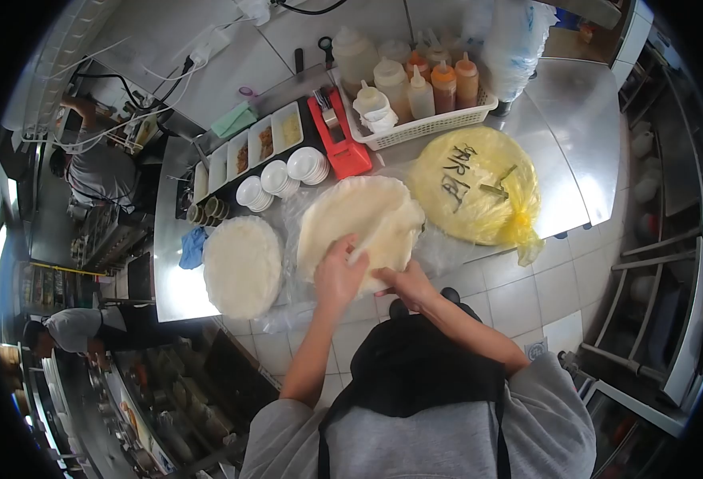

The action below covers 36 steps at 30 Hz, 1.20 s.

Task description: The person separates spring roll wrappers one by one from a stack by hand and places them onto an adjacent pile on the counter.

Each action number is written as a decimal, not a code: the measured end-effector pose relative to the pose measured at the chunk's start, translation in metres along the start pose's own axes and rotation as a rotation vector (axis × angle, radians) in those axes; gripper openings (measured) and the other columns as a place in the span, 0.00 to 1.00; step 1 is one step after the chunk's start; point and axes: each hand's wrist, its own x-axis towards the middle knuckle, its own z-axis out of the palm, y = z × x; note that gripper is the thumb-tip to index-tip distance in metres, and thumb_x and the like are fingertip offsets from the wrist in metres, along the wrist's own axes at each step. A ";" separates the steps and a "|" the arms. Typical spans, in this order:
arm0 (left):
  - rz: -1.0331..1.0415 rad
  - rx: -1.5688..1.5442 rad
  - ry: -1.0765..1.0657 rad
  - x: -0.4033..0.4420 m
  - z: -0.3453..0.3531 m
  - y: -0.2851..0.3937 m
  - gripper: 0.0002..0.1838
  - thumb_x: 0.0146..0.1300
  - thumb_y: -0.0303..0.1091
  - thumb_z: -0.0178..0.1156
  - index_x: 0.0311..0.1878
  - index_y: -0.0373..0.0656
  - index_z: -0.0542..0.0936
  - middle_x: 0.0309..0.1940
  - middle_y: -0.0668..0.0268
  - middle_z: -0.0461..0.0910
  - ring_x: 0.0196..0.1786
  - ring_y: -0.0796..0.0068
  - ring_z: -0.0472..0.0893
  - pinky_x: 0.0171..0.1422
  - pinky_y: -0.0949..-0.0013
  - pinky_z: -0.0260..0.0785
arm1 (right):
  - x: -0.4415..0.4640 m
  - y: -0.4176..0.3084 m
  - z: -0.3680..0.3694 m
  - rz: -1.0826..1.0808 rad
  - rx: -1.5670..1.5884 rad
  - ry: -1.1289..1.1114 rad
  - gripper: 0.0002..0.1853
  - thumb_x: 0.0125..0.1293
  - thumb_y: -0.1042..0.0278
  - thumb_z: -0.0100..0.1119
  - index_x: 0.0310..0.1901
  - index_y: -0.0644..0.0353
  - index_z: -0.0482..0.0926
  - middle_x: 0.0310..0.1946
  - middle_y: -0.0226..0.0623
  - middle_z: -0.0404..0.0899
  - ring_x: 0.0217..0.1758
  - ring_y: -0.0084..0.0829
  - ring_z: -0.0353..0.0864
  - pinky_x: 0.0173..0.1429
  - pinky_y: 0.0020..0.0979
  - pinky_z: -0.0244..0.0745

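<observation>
A metal table [571, 108] carries a white basket [431, 132]; a red tape dispenser [349, 154]; small bowls [275, 177]; a yellow bag [459, 199]; a blue cloth [193, 247]; pale round dough [242, 267].

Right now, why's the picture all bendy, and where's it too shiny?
Head view: likely a wide lens bends it, corners black; head view: white glare on the steel table beside the yellow bag and below the blue cloth.

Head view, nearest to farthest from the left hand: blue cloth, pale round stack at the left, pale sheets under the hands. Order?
From the left hand:
1. Pale sheets: touching it, in front.
2. Pale round stack: to its left.
3. Blue cloth: farther left, beyond that stack.
</observation>
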 end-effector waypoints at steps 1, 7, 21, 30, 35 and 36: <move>-0.016 0.030 -0.035 -0.010 -0.001 0.002 0.15 0.56 0.34 0.59 0.44 0.36 0.78 0.34 0.51 0.79 0.38 0.54 0.80 0.43 0.61 0.70 | 0.003 0.000 0.000 -0.034 -0.010 0.009 0.20 0.55 0.76 0.61 0.50 0.70 0.72 0.43 0.40 0.78 0.41 0.31 0.79 0.30 0.29 0.79; -0.096 0.256 -0.079 -0.018 -0.018 -0.022 0.19 0.58 0.40 0.58 0.42 0.31 0.77 0.31 0.44 0.77 0.39 0.44 0.77 0.44 0.55 0.68 | 0.004 0.016 -0.002 -0.136 -0.179 0.008 0.18 0.52 0.77 0.61 0.45 0.73 0.74 0.37 0.43 0.79 0.34 0.30 0.80 0.28 0.27 0.78; -0.106 0.116 0.121 0.024 -0.084 -0.049 0.15 0.59 0.39 0.59 0.38 0.34 0.79 0.32 0.46 0.79 0.38 0.48 0.78 0.43 0.57 0.68 | -0.024 -0.005 -0.046 -0.118 -0.490 0.072 0.11 0.52 0.74 0.61 0.35 0.72 0.76 0.23 0.35 0.78 0.21 0.22 0.76 0.25 0.25 0.72; -0.083 0.359 0.267 0.050 -0.131 -0.071 0.16 0.61 0.40 0.56 0.41 0.33 0.77 0.35 0.46 0.78 0.42 0.45 0.76 0.46 0.55 0.66 | -0.043 -0.012 -0.086 -0.036 -0.622 0.112 0.11 0.50 0.72 0.60 0.32 0.73 0.77 0.21 0.36 0.77 0.19 0.24 0.75 0.22 0.25 0.70; 0.082 0.449 0.689 0.069 -0.183 -0.127 0.16 0.68 0.40 0.49 0.44 0.33 0.74 0.39 0.47 0.78 0.40 0.50 0.77 0.45 0.57 0.66 | -0.050 -0.032 -0.101 0.009 -0.403 0.251 0.09 0.51 0.74 0.57 0.32 0.72 0.77 0.20 0.35 0.77 0.18 0.25 0.74 0.22 0.25 0.69; 0.024 0.347 0.641 0.062 -0.193 -0.091 0.16 0.68 0.40 0.48 0.44 0.33 0.74 0.38 0.50 0.78 0.38 0.57 0.77 0.45 0.61 0.66 | -0.046 -0.034 -0.110 0.007 -0.448 0.234 0.10 0.51 0.73 0.55 0.33 0.72 0.77 0.20 0.37 0.77 0.18 0.26 0.74 0.21 0.26 0.69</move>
